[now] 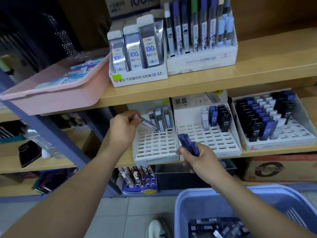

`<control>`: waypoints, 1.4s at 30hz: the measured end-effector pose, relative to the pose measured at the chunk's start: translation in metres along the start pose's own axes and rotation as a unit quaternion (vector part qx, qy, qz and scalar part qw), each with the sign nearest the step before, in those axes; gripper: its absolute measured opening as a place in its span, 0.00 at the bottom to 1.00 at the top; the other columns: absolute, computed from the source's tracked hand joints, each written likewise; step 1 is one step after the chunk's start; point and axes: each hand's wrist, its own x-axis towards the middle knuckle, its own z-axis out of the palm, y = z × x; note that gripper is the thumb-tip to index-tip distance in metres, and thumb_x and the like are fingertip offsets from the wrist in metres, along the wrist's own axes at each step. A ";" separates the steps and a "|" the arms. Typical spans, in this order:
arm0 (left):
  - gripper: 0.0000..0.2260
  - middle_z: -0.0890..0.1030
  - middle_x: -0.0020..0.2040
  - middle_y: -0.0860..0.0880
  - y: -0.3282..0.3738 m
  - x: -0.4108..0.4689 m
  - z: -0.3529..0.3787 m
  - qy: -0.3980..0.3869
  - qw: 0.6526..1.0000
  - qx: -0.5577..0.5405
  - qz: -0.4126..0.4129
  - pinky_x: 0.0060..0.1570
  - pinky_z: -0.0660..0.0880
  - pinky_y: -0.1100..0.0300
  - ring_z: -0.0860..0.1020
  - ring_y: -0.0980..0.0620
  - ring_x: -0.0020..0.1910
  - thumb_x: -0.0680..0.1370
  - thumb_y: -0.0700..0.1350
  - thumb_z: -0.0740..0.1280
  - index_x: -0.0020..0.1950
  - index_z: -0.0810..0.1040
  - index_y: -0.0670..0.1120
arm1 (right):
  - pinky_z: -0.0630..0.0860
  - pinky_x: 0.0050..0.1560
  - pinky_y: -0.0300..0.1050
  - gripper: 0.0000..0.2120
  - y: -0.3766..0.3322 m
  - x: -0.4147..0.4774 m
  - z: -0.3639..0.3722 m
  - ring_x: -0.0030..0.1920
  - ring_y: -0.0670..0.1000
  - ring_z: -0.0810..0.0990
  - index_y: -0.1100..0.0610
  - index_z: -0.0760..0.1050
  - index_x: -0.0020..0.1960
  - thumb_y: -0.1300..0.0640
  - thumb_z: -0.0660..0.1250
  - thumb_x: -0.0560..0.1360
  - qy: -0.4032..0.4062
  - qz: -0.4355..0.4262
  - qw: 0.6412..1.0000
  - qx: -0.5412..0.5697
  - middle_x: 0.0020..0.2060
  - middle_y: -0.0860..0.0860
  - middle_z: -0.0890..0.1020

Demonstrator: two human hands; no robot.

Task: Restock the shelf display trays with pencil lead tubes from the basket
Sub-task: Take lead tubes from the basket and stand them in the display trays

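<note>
My left hand (122,130) pinches a clear grey lead tube (149,125) tilted over the white slotted plastic tray (154,149) to seat it, my right hand (199,158) gripping spare purple tubes (187,143) ready, the blue plastic basket (187,206) at five o'clock.

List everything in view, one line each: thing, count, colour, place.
left tray: one, white, lower shelf, mostly empty slots
middle tray: one, white, right of it
right tray: one, white, far right
shelved tubes: many, black, blue, white and clear, standing in the trays, most in the right one
basket: one, blue, bottom right
basket tubes: many, dark, inside the basket
pink bin: one, upper shelf's left end
100-lead box: one, white, upper shelf
Conan box: one, white, beside it
water bottle: one, clear, left shelf unit
left hand: over the left tray, pinching a clear tube
right hand: before the middle tray, gripping purple tubes
</note>
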 end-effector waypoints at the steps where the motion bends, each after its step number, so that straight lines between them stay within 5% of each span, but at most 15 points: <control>1: 0.06 0.82 0.45 0.50 -0.003 0.002 0.003 -0.008 1.000 0.009 0.010 0.49 0.75 0.60 0.79 0.52 0.46 0.76 0.42 0.70 0.51 0.83 0.45 | 0.74 0.35 0.42 0.12 0.000 0.005 0.001 0.34 0.46 0.78 0.61 0.79 0.49 0.51 0.66 0.79 0.001 -0.008 1.000 -0.021 0.33 0.52 0.80; 6: 0.08 0.83 0.48 0.55 -0.013 0.014 0.004 -0.049 0.997 0.040 0.053 0.41 0.69 0.74 0.79 0.61 0.44 0.76 0.46 0.70 0.54 0.84 0.49 | 0.70 0.31 0.36 0.15 0.002 0.019 0.007 0.31 0.47 0.77 0.63 0.74 0.44 0.51 0.66 0.79 -0.026 -0.015 0.996 -0.080 0.30 0.52 0.75; 9: 0.08 0.83 0.45 0.55 -0.011 0.018 0.002 -0.066 0.995 0.040 0.063 0.36 0.69 0.75 0.79 0.61 0.38 0.76 0.43 0.70 0.54 0.84 0.47 | 0.67 0.29 0.32 0.14 0.008 0.021 0.007 0.33 0.49 0.80 0.57 0.69 0.38 0.52 0.66 0.79 -0.041 -0.018 0.992 -0.121 0.29 0.48 0.72; 13: 0.09 0.83 0.48 0.51 -0.008 0.022 -0.001 -0.051 0.997 0.008 0.059 0.40 0.65 0.81 0.75 0.68 0.37 0.76 0.41 0.69 0.55 0.83 0.43 | 0.67 0.28 0.30 0.15 0.012 0.022 0.006 0.33 0.51 0.80 0.55 0.68 0.37 0.52 0.66 0.79 -0.041 -0.020 0.992 -0.120 0.29 0.48 0.71; 17: 0.09 0.82 0.47 0.52 -0.004 0.024 -0.001 -0.067 0.996 0.027 0.060 0.40 0.68 0.78 0.75 0.67 0.37 0.76 0.42 0.69 0.56 0.83 0.44 | 0.71 0.37 0.43 0.17 0.014 0.023 0.007 0.40 0.61 0.81 0.57 0.68 0.36 0.50 0.66 0.79 -0.051 -0.044 0.986 -0.155 0.29 0.50 0.72; 19: 0.09 0.83 0.47 0.51 -0.002 0.021 0.000 -0.088 0.991 0.059 0.084 0.48 0.74 0.68 0.78 0.61 0.42 0.77 0.42 0.69 0.55 0.83 0.44 | 0.74 0.41 0.48 0.16 0.016 0.024 0.006 0.40 0.61 0.80 0.58 0.71 0.38 0.48 0.65 0.79 -0.061 -0.055 0.980 -0.184 0.30 0.52 0.74; 23: 0.10 0.82 0.57 0.46 0.001 0.020 -0.001 -0.096 0.981 0.108 0.128 0.58 0.69 0.66 0.79 0.50 0.57 0.77 0.41 0.69 0.57 0.82 0.42 | 0.67 0.35 0.41 0.14 0.015 0.022 0.003 0.31 0.48 0.69 0.49 0.70 0.35 0.49 0.65 0.79 -0.068 -0.080 0.968 -0.227 0.27 0.46 0.70; 27: 0.11 0.81 0.59 0.45 -0.004 0.022 0.002 -0.104 0.978 0.125 0.131 0.65 0.70 0.60 0.78 0.49 0.60 0.77 0.42 0.69 0.58 0.82 0.44 | 0.64 0.33 0.38 0.16 0.015 0.023 0.003 0.29 0.45 0.66 0.47 0.68 0.33 0.49 0.65 0.79 -0.070 -0.094 0.963 -0.241 0.26 0.45 0.69; 35: 0.12 0.79 0.62 0.46 0.005 0.029 0.013 -0.139 0.972 0.125 0.142 0.63 0.64 0.66 0.74 0.48 0.64 0.80 0.40 0.63 0.63 0.79 0.44 | 0.68 0.37 0.45 0.17 0.013 0.025 0.003 0.32 0.51 0.71 0.48 0.67 0.33 0.49 0.65 0.79 -0.069 -0.084 0.974 -0.196 0.27 0.48 0.71; 42: 0.09 0.81 0.54 0.48 0.006 0.031 0.018 -0.133 0.986 0.070 0.078 0.59 0.74 0.57 0.78 0.50 0.56 0.80 0.40 0.63 0.58 0.79 0.49 | 0.74 0.41 0.51 0.18 0.012 0.024 0.004 0.33 0.54 0.73 0.51 0.66 0.33 0.49 0.65 0.79 -0.061 -0.066 0.981 -0.170 0.28 0.49 0.71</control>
